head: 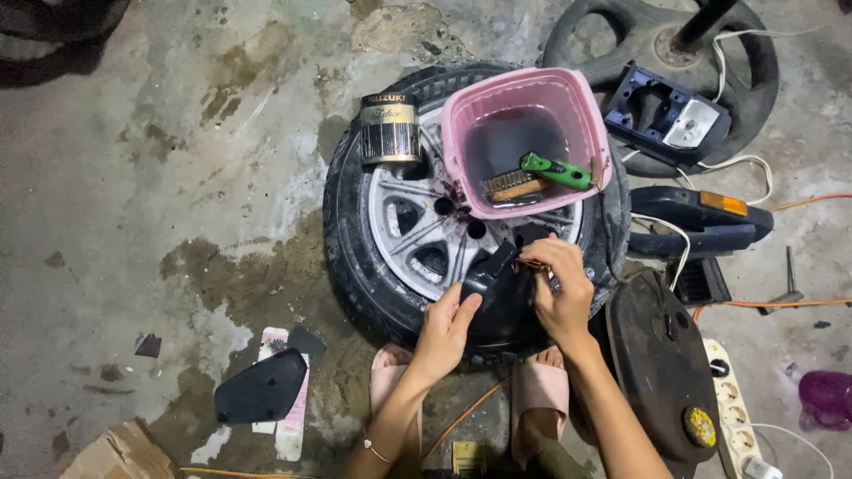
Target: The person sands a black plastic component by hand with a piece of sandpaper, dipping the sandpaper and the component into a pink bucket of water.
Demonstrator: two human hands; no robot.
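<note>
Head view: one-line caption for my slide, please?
Both hands, left and right, hold a black part over a wheel carrying a pink basin.

Two bare hands (444,324) (564,288), one tyre on a silver wheel (390,231), one pink tub (532,133) at the far right holding one green-handled brush (541,176), one metal can (389,129), two black plastic parts, one in the hands (493,279) and one on the floor near left (260,388), two pink sandals (541,390), one power strip (732,404) near right
</note>
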